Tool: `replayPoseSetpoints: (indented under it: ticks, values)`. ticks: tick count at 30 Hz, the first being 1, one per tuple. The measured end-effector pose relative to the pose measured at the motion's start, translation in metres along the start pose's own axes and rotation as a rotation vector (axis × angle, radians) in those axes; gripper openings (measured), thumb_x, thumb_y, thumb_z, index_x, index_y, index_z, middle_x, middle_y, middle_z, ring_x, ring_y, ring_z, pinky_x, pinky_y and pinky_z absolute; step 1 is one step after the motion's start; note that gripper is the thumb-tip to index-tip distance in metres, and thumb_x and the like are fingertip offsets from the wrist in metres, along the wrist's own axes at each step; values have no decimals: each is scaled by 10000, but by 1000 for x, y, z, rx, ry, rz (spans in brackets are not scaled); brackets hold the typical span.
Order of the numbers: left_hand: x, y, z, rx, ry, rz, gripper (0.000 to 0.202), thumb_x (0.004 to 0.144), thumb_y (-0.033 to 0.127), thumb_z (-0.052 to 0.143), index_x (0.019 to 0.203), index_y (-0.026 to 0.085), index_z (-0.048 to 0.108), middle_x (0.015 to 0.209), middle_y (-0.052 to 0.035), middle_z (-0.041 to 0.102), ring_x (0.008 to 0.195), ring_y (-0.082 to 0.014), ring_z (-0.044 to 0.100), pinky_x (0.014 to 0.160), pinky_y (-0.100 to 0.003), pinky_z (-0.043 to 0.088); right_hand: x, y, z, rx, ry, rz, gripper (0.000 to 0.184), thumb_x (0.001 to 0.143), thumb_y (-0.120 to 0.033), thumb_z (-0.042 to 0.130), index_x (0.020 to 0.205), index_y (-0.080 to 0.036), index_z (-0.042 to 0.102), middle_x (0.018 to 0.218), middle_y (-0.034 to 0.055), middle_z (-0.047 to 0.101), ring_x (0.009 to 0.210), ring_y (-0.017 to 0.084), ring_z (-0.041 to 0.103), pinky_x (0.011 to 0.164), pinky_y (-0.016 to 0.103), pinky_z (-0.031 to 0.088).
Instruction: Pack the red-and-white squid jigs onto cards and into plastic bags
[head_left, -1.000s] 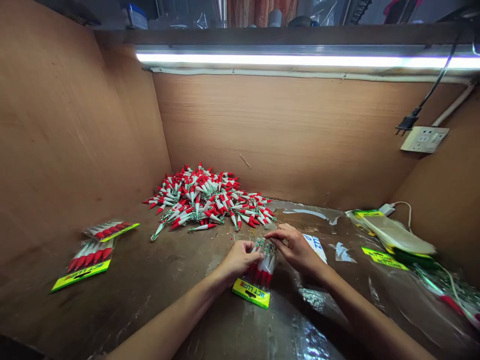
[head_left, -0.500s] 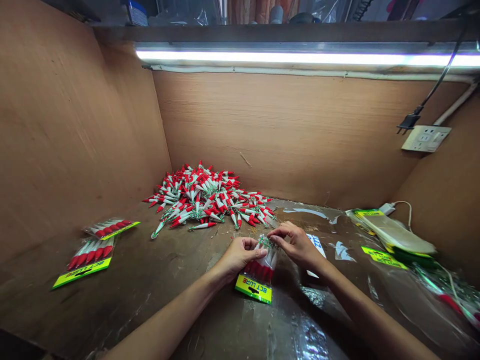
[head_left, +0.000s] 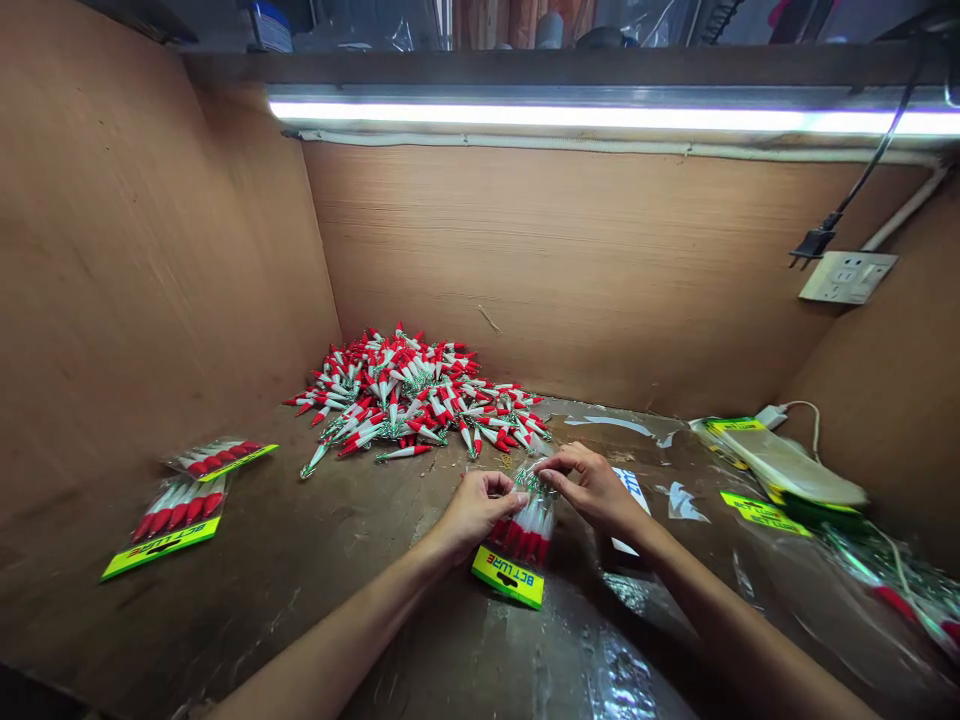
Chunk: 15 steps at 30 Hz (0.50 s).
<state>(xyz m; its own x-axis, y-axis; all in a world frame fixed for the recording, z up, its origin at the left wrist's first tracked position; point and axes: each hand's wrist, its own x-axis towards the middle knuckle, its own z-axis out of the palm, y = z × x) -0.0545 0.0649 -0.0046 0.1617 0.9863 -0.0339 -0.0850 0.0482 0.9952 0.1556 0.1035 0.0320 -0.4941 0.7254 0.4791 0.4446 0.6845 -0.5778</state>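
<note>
A clear packet of red-and-white lures (head_left: 520, 545) with a yellow-green label card lies on the bench in front of me. My left hand (head_left: 474, 512) is closed on the packet's upper left edge. My right hand (head_left: 592, 488) pinches its open top end, where green hooks stick out. Just beyond the hands lies a big pile of loose red-and-white lures (head_left: 414, 394) against the back wall.
Two filled lure packets (head_left: 187, 505) lie at the left. A stack of empty bags with yellow cards (head_left: 780, 465) sits at the right. A wall socket (head_left: 847, 276) with a plug hangs on the right panel. Wooden walls enclose the bench; a strip light runs overhead.
Both hands have drawn closer together at the packet's top end. The right hand has gone from flat fingers to a pinch. The packet has barely shifted.
</note>
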Motion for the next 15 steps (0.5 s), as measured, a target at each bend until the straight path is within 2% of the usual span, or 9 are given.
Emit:
replayPoseSetpoints:
  ticks: [4, 7, 9, 13, 15]
  values:
    - [3, -5, -4, -21, -40, -16, 426, 599, 398, 905, 808, 138, 640, 705, -1, 667, 581, -112, 582, 562, -206, 405, 1, 0, -1, 17, -21, 2, 165, 939, -312, 622, 925, -250, 774, 878, 39, 735, 844, 205, 601, 774, 316, 435]
    - [3, -9, -6, -49, -117, -65, 527, 539, 344, 938, 947, 126, 687, 835, -68, 733, 686, -169, 661, 648, -250, 471, 1, -1, -2, 31, -48, 2, 177, 942, -320, 613, 921, -253, 775, 889, 37, 740, 862, 210, 602, 786, 320, 437]
    - [1, -9, -6, -59, -168, -88, 517, 548, 339, 933, 956, 105, 718, 873, -97, 745, 714, -192, 678, 666, -267, 486, 0, -2, -2, 52, -70, 10, 200, 952, -336, 594, 942, -250, 774, 910, 42, 744, 886, 216, 608, 798, 327, 444]
    - [-3, -9, -4, -75, -210, -96, 433, 584, 326, 914, 902, 88, 742, 840, -94, 744, 668, -182, 669, 638, -258, 482, -1, -4, -1, 93, -133, 15, 235, 964, -351, 566, 946, -244, 774, 898, 46, 740, 883, 215, 617, 811, 334, 451]
    - [-3, -10, -3, -88, -205, -89, 444, 579, 305, 918, 926, 94, 739, 845, -90, 744, 667, -177, 670, 644, -258, 488, 0, -1, 0, 89, -99, 12, 224, 953, -362, 579, 955, -249, 773, 914, 48, 727, 908, 218, 616, 836, 340, 451]
